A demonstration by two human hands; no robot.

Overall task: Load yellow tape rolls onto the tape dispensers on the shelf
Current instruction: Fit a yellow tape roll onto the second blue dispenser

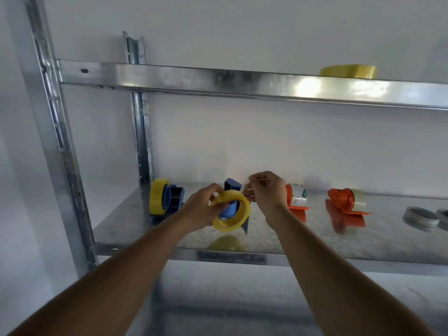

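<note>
Two bare hands work at the lower shelf [169, 229] of a galvanised metal rack. Left hand [201, 209] grips a yellow tape roll [231, 213] by its left rim, fingers curled round the edge; the roll sits tilted around the blue hub of a blue dispenser [231, 190], held just above the shelf surface with its reflection below. Right hand [265, 190] is up beside the dispenser's top, thumb and fingers pinched together — on what looks like the clear loose tape end [247, 191], though it is blurred and hard to confirm.

At the far left of the same shelf stands a second blue dispenser [175, 197] with a yellow roll [158, 196] already on its hub, well apart from the hands. Right of the right hand, an orange dispenser [294, 202] with a white-and-green printed roll, partly hidden by the wrist. Further right, another orange dispenser [344, 201] carrying a clear roll [358, 198]. At the right edge, two flat round metal lids [421, 215] lie on the shelf.

Upper shelf [218, 80] — one more yellow tape roll lying flat [349, 71] near the right, only its top part visible over the shelf's front lip. White wall behind.
</note>
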